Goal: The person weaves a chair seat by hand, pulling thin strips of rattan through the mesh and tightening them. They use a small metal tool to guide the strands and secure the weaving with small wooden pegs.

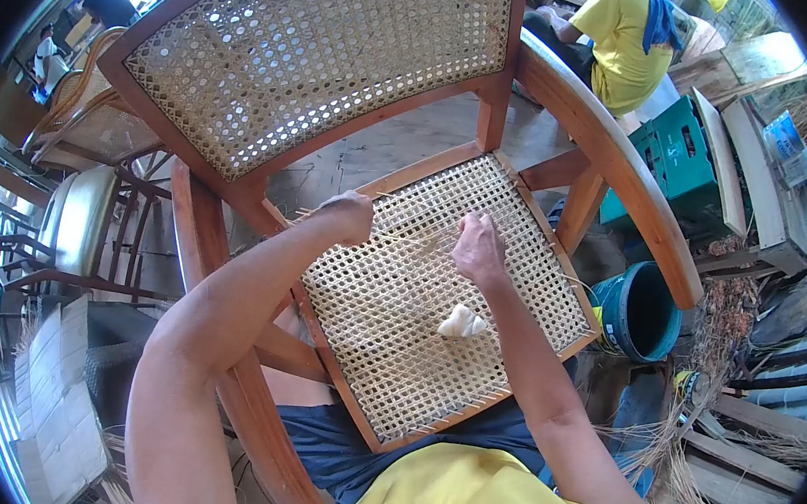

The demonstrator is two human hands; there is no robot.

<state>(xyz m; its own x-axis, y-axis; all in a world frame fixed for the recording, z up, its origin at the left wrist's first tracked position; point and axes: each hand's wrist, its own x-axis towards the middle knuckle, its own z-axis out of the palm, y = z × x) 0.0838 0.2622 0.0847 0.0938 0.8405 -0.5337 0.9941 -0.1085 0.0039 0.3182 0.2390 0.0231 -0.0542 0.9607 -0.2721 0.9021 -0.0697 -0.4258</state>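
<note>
A wooden armchair with a woven cane seat [388,318] lies before me, its cane backrest [343,64] leaning away at the top. My left hand [351,217] is a closed fist over the seat's left rear part, close to the frame. Over the middle of the weave, my right hand [479,249] is closed too, thumb side up. A thin cane strand [414,240] stretches between the two fists; its ends are hidden. Below my right hand, a crumpled whitish lump [462,322] rests on the seat. Short strand ends poke out along the front rail.
A teal bucket [643,311] stands right of the seat, near a green crate [665,165]. The curved armrest [623,156] lies between. Loose cane fibres [682,468] hang at lower right. Another person in yellow [623,41] sits behind. More chairs [80,224] and cardboard [59,404] are left.
</note>
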